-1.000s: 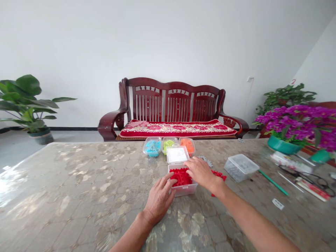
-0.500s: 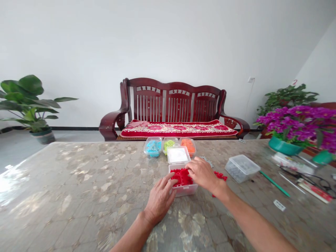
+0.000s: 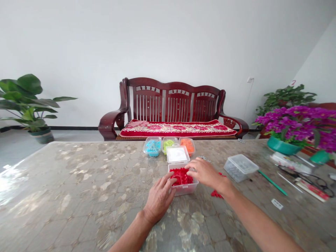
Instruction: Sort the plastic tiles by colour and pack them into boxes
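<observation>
A clear plastic box (image 3: 186,189) with its lid (image 3: 177,154) tilted back holds many red toothed pieces (image 3: 181,176). At the box's left side lies my left hand (image 3: 160,196), its fingers apart and the fingertips over the rim by the red pieces. My right hand (image 3: 203,173) is over the box's right edge, with fingers spread and nothing visible between them. A few loose red pieces (image 3: 217,194) rest on the table beneath my right forearm.
Behind the box stand tubs of blue (image 3: 153,146), green (image 3: 168,144) and orange pieces (image 3: 187,145). To the right are a lidded clear box (image 3: 240,167), a green stick (image 3: 273,182), glasses (image 3: 307,175) and purple flowers (image 3: 296,122). The table (image 3: 78,196) has a patterned cover.
My right hand has opened a little and shifted slightly right, off the red pieces toward the box's edge. My left hand stays by the box's left side.
</observation>
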A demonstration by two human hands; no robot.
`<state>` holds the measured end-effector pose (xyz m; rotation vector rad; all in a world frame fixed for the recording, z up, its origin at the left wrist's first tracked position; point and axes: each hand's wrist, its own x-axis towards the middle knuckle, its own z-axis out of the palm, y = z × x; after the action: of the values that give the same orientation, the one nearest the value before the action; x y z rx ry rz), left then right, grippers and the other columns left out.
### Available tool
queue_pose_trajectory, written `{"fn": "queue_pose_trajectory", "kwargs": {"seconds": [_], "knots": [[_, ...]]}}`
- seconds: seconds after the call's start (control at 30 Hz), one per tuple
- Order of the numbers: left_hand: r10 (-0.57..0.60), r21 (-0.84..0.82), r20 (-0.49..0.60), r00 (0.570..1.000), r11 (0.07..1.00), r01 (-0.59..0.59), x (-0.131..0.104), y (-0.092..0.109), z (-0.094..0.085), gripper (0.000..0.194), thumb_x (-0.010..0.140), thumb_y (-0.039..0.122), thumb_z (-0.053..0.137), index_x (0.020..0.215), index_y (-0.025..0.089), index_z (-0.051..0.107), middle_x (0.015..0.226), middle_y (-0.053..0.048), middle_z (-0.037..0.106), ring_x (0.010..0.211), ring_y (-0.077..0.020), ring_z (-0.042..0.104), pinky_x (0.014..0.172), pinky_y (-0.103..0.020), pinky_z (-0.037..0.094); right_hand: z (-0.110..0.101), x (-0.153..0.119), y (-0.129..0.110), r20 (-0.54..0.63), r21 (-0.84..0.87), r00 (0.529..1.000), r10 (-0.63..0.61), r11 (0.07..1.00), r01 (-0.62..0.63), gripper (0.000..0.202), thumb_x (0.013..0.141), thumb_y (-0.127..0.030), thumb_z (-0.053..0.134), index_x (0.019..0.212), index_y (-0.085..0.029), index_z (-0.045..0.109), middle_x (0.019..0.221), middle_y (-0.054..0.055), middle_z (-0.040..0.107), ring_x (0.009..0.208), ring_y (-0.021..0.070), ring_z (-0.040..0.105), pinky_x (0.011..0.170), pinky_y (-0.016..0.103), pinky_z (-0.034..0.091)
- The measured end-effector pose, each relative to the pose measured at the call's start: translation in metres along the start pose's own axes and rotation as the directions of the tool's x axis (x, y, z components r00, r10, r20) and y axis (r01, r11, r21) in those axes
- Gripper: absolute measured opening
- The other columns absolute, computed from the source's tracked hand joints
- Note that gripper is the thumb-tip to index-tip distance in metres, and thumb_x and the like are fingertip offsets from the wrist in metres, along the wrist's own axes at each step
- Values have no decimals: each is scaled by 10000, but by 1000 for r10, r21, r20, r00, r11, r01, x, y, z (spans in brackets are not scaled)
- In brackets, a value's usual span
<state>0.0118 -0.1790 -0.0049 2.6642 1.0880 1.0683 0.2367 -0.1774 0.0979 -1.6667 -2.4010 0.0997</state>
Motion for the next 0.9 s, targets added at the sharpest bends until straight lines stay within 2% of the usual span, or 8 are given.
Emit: {"fn": "queue_pose_trajectory", "kwargs": {"seconds": [0.1,0.43,0.53,0.6,0.67,0.77,0.83,0.9], "knots": [[-5,23,14,1000,1000,5,2,2,-2,319,897,194,482,1202,254,559,1335,-65,576,1137,-196,603,930,-347,529,3,5,1,53,-30,998,-41,999,42,205,853,-282,594,989,-263,745,1003,10,739,919,191,573,816,288,395],[-35,61,70,997,998,31,6,6,-4,372,898,212,477,1265,252,525,1300,-63,595,1037,-188,640,871,-329,533,23,6,-3,66,-137,993,-95,985,104,191,888,-251,572,916,-259,761,900,18,743,874,178,581,789,277,397],[-32,53,88,996,998,27,6,6,-5,335,897,204,479,1222,255,545,1294,-55,598,1006,-183,652,857,-325,538,26,9,-3,61,-101,995,-84,991,90,188,878,-227,580,922,-255,761,890,26,744,898,179,601,821,278,412],[-36,53,97,995,998,31,7,6,-6,323,894,203,487,1205,260,551,1292,-51,599,979,-181,661,846,-324,542,24,8,1,11,-11,998,-69,998,69,203,872,-211,574,948,-252,757,922,29,746,925,177,617,851,279,425],[-40,57,103,994,998,34,7,6,-7,318,893,205,491,1200,261,553,1292,-52,600,961,-181,668,831,-320,548,19,3,13,-92,129,996,2,992,10,224,870,-214,555,972,-248,752,976,31,744,941,172,636,862,274,444],[-38,46,102,994,998,33,7,6,-6,310,906,215,477,1203,257,558,1294,-57,599,960,-181,672,823,-320,556,8,-13,47,-199,275,958,207,950,-148,244,861,-247,529,963,-236,750,1003,41,745,928,184,667,851,284,475],[-36,25,88,995,999,34,6,5,-5,319,912,216,465,1214,259,561,1295,-57,599,972,-179,671,831,-319,559,3,-28,76,-182,244,924,337,925,-289,262,849,-253,517,968,-244,749,1007,40,750,942,204,675,856,308,483],[-39,8,68,997,999,38,4,4,-3,349,911,211,464,1244,264,552,1306,-57,595,996,-178,668,847,-315,559,4,-44,102,-131,141,888,440,895,-423,287,840,-232,497,976,-257,748,1024,35,749,953,213,676,853,321,482]]}}
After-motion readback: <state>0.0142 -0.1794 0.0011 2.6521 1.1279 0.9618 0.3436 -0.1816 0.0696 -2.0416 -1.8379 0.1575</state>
